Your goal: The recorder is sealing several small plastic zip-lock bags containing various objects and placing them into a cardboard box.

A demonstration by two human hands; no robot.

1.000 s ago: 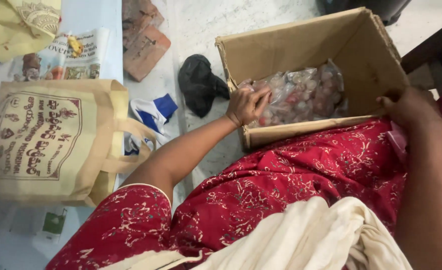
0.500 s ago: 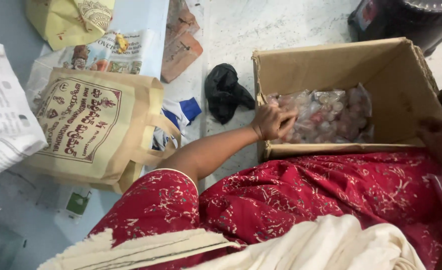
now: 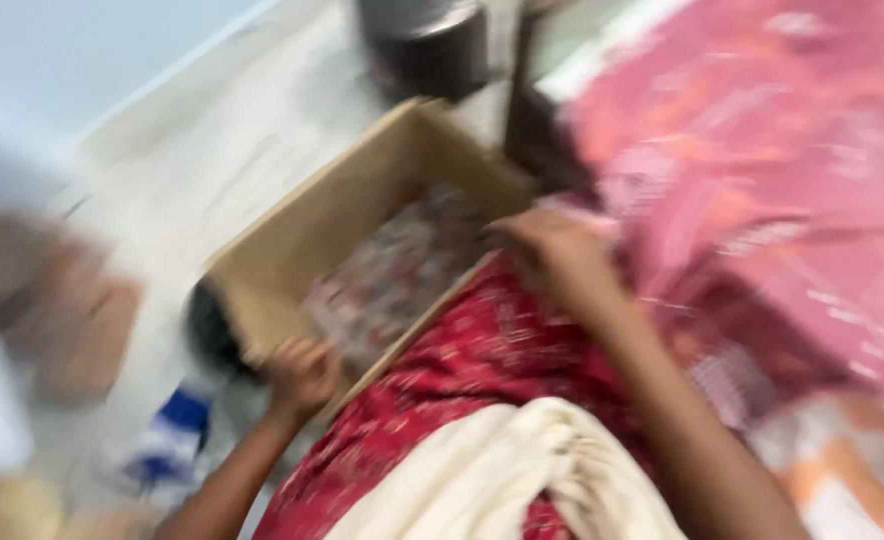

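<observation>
My left hand (image 3: 300,378) grips the near corner of the open brown cardboard box (image 3: 302,235). My right hand (image 3: 552,252) rests on its far rim; blur hides whether it is clenched.

Bag of pieces (image 3: 402,270) in box (image 3: 362,190), cloth (image 3: 210,330) left, bin (image 3: 427,45) behind

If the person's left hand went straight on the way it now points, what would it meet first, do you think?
Probably the pale, mottled contents of the cardboard box: the left hand rests at the box's near corner, pointing inward. The picture is blurred, so depth is uncertain.
</observation>
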